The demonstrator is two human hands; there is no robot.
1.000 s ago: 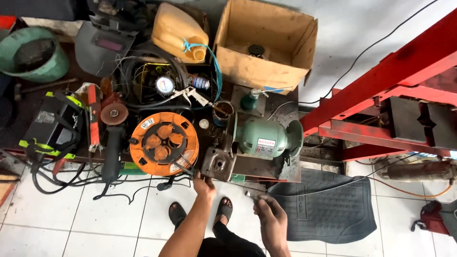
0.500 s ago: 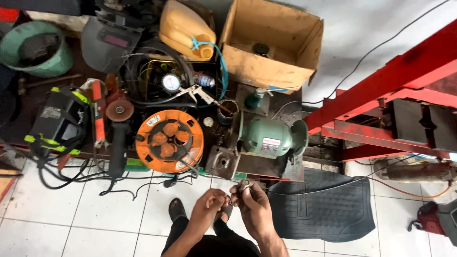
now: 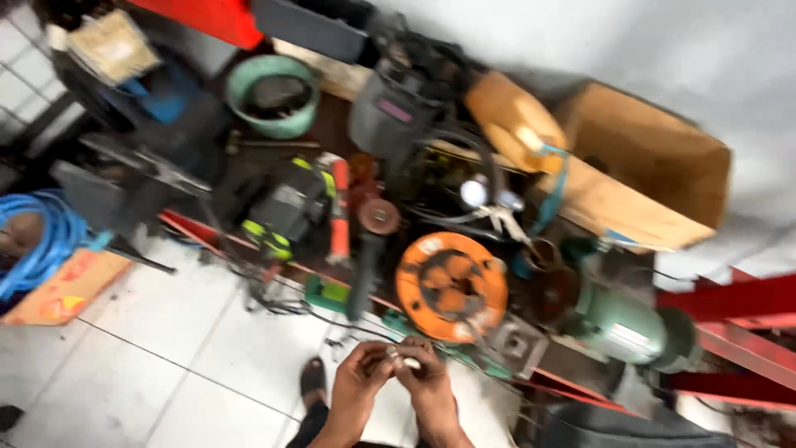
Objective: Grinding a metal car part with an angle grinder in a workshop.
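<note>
The two hands meet low in the middle of the picture. The left hand (image 3: pixel 358 375) and the right hand (image 3: pixel 427 380) touch each other at the fingertips. Together they pinch a small pale thing (image 3: pixel 401 359) between them. It is too blurry to tell what it is.

Below the hands, a foot in a dark sandal (image 3: pixel 313 377) stands on the white tiled floor (image 3: pixel 166 332).

Just past the hands lies a round orange cable reel (image 3: pixel 450 286). To its right sits a green motor (image 3: pixel 626 325). To its left lies a black tool with yellow-green marks (image 3: pixel 282 211).

Farther off are a green bowl (image 3: pixel 272 95), a yellow-orange jug (image 3: pixel 514 120) and a brown cardboard box (image 3: pixel 643 178). A blue hose (image 3: pixel 37 241) is coiled at the far left.
</note>
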